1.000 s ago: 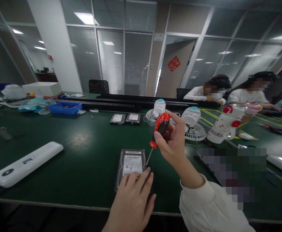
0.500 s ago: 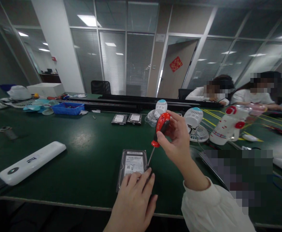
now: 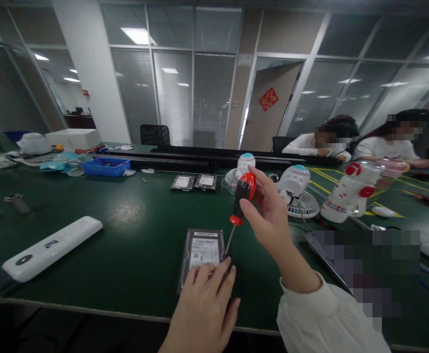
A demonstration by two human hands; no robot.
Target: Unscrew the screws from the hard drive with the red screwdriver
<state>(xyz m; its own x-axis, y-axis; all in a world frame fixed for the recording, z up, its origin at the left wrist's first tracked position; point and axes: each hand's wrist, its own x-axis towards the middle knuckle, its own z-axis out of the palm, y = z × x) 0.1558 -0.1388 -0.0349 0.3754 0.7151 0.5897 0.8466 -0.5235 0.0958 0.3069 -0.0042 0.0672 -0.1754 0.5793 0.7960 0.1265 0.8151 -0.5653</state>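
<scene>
Nearest, the left grip [image 3: 207,298] lies unclosed, fingers spread over the hard drive [image 3: 204,247] flat on the surface [image 3: 137,274]; steady pressure should stop twisting. Slightly farther, the right grip [image 3: 267,211] clasps the tilted screwdriver [image 3: 239,202] at the drive's right edge; a squarer shaft would likely seat better.

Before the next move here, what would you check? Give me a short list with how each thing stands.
1. Screwdriver with red-and-black handle and metal shaft held in the right hand: ok.
2. Silver rectangular hard drive lying flat on the dark green table: ok.
3. Left hand on the drive: ok.
4. Left fingertips well away from the shaft's tip: not ok, right beside it.
5. Tip seated in a screw: cannot tell, hidden.
</scene>
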